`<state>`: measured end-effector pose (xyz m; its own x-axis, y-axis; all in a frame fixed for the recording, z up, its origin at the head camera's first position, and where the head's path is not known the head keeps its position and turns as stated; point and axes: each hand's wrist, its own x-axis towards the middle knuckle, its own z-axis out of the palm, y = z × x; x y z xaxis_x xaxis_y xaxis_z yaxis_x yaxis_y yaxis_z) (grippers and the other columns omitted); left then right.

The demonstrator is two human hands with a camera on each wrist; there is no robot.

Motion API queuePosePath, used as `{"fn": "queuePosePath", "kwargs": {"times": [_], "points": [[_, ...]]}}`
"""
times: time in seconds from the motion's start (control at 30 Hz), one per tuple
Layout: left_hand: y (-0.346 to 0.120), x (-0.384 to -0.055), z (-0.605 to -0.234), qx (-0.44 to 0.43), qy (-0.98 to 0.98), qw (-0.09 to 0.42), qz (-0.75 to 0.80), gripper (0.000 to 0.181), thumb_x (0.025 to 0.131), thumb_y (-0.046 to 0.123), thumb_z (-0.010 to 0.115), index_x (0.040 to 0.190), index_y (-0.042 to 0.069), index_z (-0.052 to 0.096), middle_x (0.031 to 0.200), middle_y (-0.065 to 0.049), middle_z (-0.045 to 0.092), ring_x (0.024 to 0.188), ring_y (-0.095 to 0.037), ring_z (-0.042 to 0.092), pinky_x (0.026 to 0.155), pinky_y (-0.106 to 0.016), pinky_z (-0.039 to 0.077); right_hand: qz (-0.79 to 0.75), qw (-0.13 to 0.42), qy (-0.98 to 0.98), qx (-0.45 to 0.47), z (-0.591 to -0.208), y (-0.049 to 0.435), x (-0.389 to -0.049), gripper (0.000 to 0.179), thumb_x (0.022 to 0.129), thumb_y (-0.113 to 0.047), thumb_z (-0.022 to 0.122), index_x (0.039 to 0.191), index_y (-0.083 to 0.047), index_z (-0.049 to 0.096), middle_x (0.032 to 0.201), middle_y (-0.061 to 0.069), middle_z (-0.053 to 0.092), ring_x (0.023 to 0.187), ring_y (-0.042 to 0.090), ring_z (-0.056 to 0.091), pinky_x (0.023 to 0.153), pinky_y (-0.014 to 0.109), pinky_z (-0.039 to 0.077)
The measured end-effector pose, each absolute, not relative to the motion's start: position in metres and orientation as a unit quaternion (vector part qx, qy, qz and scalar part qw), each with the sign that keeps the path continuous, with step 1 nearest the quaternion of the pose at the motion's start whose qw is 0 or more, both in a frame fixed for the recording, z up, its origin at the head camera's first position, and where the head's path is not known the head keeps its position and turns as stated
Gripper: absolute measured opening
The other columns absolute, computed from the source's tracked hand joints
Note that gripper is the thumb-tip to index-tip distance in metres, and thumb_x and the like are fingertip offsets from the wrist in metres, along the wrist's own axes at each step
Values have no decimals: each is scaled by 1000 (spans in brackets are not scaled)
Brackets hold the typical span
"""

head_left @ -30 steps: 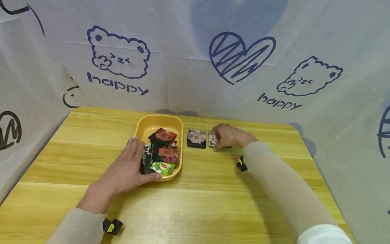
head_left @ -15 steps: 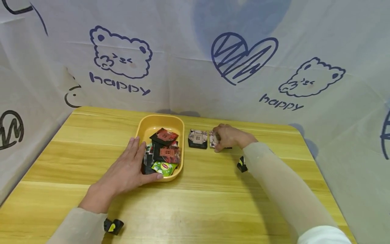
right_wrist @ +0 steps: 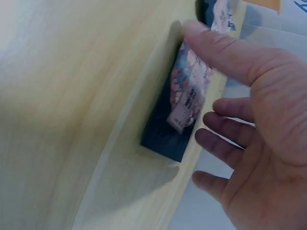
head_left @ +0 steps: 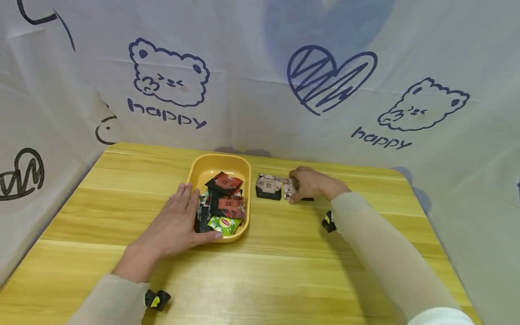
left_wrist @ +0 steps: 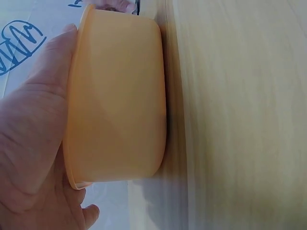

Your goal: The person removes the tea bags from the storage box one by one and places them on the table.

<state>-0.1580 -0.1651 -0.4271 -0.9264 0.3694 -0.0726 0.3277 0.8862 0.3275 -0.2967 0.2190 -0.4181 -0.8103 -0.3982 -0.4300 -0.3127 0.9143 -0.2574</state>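
**Pink-patterned sachet flat on table, under right hand**

Pink-patterned black sachet [right_wrist: 186, 91] lies right of its lookalike sachet [head_left: 269, 186], small gap between. Looks light, thin, bendy, probably slick film; best taken by opposite edges. Right hand [head_left: 310, 181] straddles it: thumb at near edge, fingers loosely bent and spaced, no tight pinch visible. Left hand [head_left: 170, 225], fingers extended, rests on the rim of the yellow tray [head_left: 219, 156] of mixed sachets [head_left: 228, 204]. All on the table [head_left: 284, 280].
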Motion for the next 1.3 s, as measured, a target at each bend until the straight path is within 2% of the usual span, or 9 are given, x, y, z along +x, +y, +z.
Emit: {"fn": "queuePosePath", "kwargs": {"times": [0.27,0.47,0.67,0.8,0.93,1.03,1.3], "points": [[-164,-157,-429,178,969,64,159,134,82,90,58,165,-8,18,173,-31,3,163,-46,2,132,-60,10,-109,141,962,-205,-395,189,-294,78,103,-43,67,160,1,40,166,23,39,154,42,36,128,55,30],[-165,-158,-430,177,969,62,161,136,81,91,58,164,-9,19,173,-32,4,163,-46,2,132,-59,12,-88,110,962,-234,-369,137,-290,79,103,-50,64,160,-1,41,166,20,40,155,38,37,130,51,28],[-165,-158,-430,177,968,62,166,137,80,92,57,164,-9,19,173,-33,4,163,-46,2,132,-58,13,-68,108,958,-255,-361,88,-288,79,104,-53,62,161,-2,41,165,18,43,153,35,41,129,46,32],[-164,-158,-430,180,968,62,166,138,79,94,55,164,-9,19,173,-33,5,163,-46,2,132,-58,13,-72,118,958,-251,-368,63,-286,78,104,-52,63,162,-5,41,164,15,46,149,32,47,125,45,39],[-165,-159,-432,181,967,61,166,139,79,96,53,164,-9,20,173,-32,5,163,-46,2,132,-58,14,-59,125,957,-255,-382,44,-288,73,103,-54,63,154,-4,50,152,15,57,136,30,58,116,43,48],[-166,-159,-432,182,967,60,169,138,79,95,55,164,-9,21,173,-32,5,163,-46,2,132,-58,14,-33,132,956,-261,-391,33,-287,72,104,-57,60,151,-3,52,147,14,61,132,28,61,115,40,49],[-166,-159,-434,182,967,58,171,136,80,92,58,164,-9,21,173,-32,6,163,-45,2,133,-56,12,9,148,957,-248,-407,11,-286,69,106,-60,53,148,-5,56,149,12,60,132,27,61,115,39,49]]}}
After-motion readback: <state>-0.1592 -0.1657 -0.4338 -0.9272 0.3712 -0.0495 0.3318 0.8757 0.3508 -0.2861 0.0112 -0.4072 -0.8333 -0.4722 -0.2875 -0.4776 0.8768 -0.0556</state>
